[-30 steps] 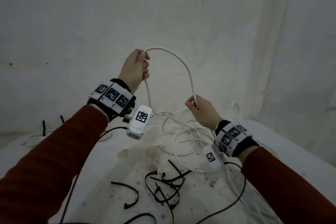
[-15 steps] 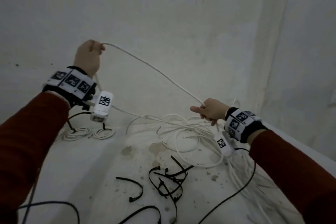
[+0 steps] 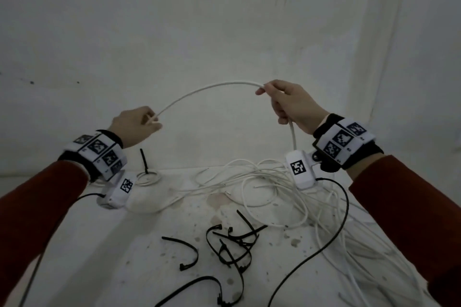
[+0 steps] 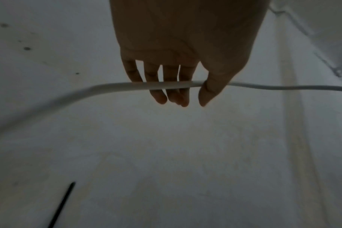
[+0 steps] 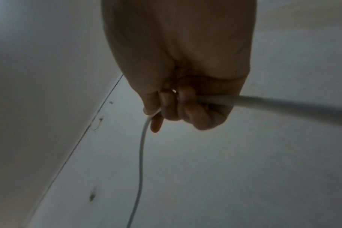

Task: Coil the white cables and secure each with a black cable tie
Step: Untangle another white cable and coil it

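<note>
A white cable (image 3: 204,88) arcs in the air between my two hands. My left hand (image 3: 152,122) pinches one part of it, low and to the left. In the left wrist view the cable (image 4: 117,85) lies across the fingers of that hand (image 4: 185,92), with the thumb pressed over it. My right hand (image 3: 274,102), higher on the right, has its fingers curled round the cable (image 5: 140,154), as my right hand (image 5: 176,108) shows in the right wrist view. From it the cable drops to a loose tangle of white cables (image 3: 262,189). Several black cable ties (image 3: 232,244) lie in front.
A small coiled cable (image 3: 149,178) with an upright black tie (image 3: 144,159) lies at the back left of the stained white table (image 3: 124,244). More white cable spills to the front right (image 3: 361,257). Black camera cords (image 3: 331,239) trail from my wrists. White walls stand close behind.
My left hand has come down and inward from its high position at the left. My right hand has risen above the tangle, so the cable now bows upward between them.
</note>
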Tool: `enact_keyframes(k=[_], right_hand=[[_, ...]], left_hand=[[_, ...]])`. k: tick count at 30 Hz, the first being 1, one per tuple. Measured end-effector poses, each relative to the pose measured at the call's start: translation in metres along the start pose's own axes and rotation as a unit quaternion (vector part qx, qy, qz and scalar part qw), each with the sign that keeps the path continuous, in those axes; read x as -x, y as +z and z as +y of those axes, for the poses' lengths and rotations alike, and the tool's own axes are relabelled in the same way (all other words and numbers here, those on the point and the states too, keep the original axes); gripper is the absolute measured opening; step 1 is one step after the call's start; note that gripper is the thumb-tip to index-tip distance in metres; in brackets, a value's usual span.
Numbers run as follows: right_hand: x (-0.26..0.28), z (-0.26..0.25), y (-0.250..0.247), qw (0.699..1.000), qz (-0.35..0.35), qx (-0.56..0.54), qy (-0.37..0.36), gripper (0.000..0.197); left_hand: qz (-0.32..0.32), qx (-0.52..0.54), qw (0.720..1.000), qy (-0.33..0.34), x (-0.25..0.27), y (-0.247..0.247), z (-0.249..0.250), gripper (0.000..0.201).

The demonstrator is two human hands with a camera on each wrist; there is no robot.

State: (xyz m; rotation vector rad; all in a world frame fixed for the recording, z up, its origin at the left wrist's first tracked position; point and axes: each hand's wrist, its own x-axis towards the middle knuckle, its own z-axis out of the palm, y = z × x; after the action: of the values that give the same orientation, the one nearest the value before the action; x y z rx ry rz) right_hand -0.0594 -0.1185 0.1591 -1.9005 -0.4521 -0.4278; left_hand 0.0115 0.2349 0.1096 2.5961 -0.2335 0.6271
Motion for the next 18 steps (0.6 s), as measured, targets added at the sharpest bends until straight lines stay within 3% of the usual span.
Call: enact_keyframes(k=[5, 10, 15, 18], right_hand=[[-0.004, -0.022, 0.048, 0.997, -0.082, 0.0, 0.0, 0.024], [-0.001, -0.029, 0.069, 0.995, -0.093, 0.009, -0.026, 0.021], [0.016, 0.006, 0.059, 0.98, -0.128, -0.121, 0.095, 0.024], [0.031, 0.024, 0.05, 0.96, -0.128, -0.207, 0.137, 0.023]], left_hand=[[0.053, 0.087, 0.981, 0.165, 0.021, -0.01, 0.068, 0.037], [0.088, 0.05, 0.957, 0.272, 0.022, -0.02, 0.092, 0.024], [0.191, -0.001, 0.957, 0.22, 0.008, -0.041, 0.057, 0.027], [0.211, -0.026, 0.961, 0.178, 0.0, -0.048, 0.03, 0.029]])
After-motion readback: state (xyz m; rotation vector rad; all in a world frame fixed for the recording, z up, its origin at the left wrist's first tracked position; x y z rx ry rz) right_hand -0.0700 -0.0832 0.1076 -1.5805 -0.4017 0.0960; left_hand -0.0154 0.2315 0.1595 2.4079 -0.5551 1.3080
